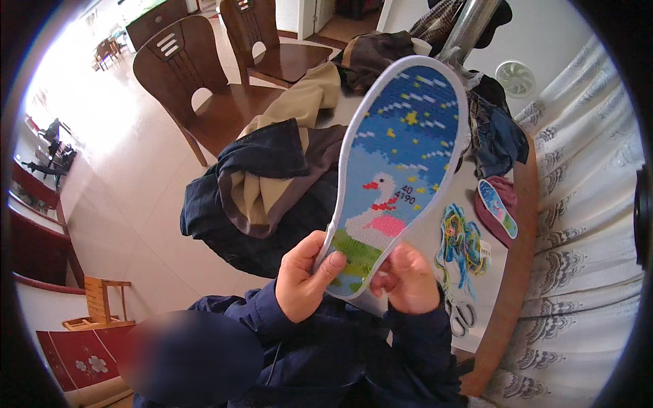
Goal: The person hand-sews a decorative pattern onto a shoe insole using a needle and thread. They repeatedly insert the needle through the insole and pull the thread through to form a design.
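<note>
A shoe insole with a printed and partly stitched swan pattern [403,137] is held up in front of me, its narrower heel end down. My left hand [310,275] grips the heel's left edge, thumb on top. At the heel's right edge, my right hand [409,279] has its fingers curled by the rim; whether they pinch the insole or a needle cannot be told. To the right on the table lie a bundle of coloured embroidery threads [459,242], scissors [461,319] with grey handles, and a second insole [496,208] on a dark pink cloth [497,184].
Folded dark and beige garments [265,188] spread over the table's left side. More clothes [497,137] lie at the far right, near a metal post [467,30]. Wooden chairs [183,71] stand beyond at the left. A patterned curtain [566,229] hangs along the right.
</note>
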A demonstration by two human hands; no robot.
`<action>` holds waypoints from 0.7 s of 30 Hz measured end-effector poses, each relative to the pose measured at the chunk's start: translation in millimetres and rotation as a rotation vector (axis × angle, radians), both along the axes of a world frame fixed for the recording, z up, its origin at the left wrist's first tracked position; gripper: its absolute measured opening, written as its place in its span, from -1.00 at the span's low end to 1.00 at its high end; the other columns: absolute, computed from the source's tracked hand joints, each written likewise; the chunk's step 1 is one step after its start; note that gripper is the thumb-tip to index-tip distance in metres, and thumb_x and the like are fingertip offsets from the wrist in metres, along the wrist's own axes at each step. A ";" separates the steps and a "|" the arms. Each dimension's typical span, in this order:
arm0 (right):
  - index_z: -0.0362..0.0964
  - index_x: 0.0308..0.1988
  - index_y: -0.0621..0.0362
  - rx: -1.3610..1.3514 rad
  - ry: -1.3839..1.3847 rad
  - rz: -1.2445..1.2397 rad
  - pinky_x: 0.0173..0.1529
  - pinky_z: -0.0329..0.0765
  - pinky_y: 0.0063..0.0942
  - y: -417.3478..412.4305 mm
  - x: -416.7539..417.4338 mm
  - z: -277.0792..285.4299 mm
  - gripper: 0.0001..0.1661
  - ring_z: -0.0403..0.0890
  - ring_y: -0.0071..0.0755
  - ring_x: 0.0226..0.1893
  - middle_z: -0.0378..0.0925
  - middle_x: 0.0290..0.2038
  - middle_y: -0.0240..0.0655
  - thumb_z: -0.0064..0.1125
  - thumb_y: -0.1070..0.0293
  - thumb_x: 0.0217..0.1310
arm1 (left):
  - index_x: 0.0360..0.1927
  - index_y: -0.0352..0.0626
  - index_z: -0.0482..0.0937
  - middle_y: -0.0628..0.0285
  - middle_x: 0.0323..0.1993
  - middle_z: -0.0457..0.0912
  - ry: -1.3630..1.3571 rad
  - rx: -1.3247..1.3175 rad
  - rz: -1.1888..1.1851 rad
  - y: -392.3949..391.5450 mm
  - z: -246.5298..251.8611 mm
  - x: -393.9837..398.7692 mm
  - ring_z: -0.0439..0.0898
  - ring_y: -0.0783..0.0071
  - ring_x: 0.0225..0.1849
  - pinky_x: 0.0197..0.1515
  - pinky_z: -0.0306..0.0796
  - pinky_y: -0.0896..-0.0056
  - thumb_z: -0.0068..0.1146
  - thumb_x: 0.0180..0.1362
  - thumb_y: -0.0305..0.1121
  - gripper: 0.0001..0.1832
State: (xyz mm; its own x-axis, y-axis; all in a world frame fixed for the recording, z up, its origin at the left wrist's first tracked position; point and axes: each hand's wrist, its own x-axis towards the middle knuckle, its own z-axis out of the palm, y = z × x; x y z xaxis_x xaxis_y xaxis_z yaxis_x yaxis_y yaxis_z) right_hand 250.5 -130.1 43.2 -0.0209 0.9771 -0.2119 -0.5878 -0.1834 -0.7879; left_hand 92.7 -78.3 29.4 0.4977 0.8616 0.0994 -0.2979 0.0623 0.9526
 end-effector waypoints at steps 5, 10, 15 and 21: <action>0.33 -0.16 0.18 0.013 0.074 -0.007 -0.49 0.34 -0.68 -1.1 -8.8 -15.3 -0.71 0.40 -0.60 -0.55 0.46 -0.38 -0.38 -0.01 0.27 0.14 | -0.18 -0.27 0.38 0.28 -0.32 0.49 -0.057 -0.078 -0.029 1.3 0.2 3.2 0.42 0.61 -0.30 -0.17 0.31 0.56 -0.06 0.14 -0.22 -0.69; 0.35 -0.24 0.13 -0.023 0.171 -0.081 -0.51 0.32 -0.67 1.2 -19.0 -17.2 -0.81 0.38 -0.62 -0.57 0.47 -0.38 -0.38 -0.01 0.31 0.14 | -0.16 -0.26 0.37 0.29 -0.29 0.49 -0.087 -0.109 -0.031 2.0 -1.6 4.9 0.43 0.61 -0.27 -0.14 0.31 0.57 -0.06 0.14 -0.22 -0.69; 0.28 -0.21 0.07 0.100 0.411 -0.181 -0.55 0.30 -0.68 3.2 -15.6 -17.8 -0.85 0.36 -0.62 -0.62 0.46 -0.35 -0.37 -0.06 0.39 0.15 | -0.10 -0.21 0.37 0.30 -0.23 0.50 -0.245 -0.265 -0.139 2.9 -12.1 9.7 0.44 0.61 -0.21 -0.09 0.30 0.55 -0.05 0.14 -0.25 -0.68; 0.20 -0.22 0.21 0.198 1.027 -0.242 -0.56 0.33 -0.62 -1.6 34.3 -39.2 -0.84 0.31 -0.59 -0.67 0.32 -0.52 -0.40 -0.15 0.45 0.15 | -0.13 -0.15 0.33 0.21 -0.41 0.48 -0.401 -0.419 -0.108 16.3 -5.8 4.5 0.46 0.44 -0.45 -0.37 0.34 0.46 -0.14 0.16 -0.27 -0.75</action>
State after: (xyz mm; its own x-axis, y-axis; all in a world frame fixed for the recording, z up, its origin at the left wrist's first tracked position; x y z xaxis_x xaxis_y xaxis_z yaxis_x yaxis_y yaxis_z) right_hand 284.9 -131.7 4.0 0.0997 0.9942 -0.0399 -0.9895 0.1033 0.1011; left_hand 97.2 -62.0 23.7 0.5786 0.8146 -0.0406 -0.6006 0.4592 0.6545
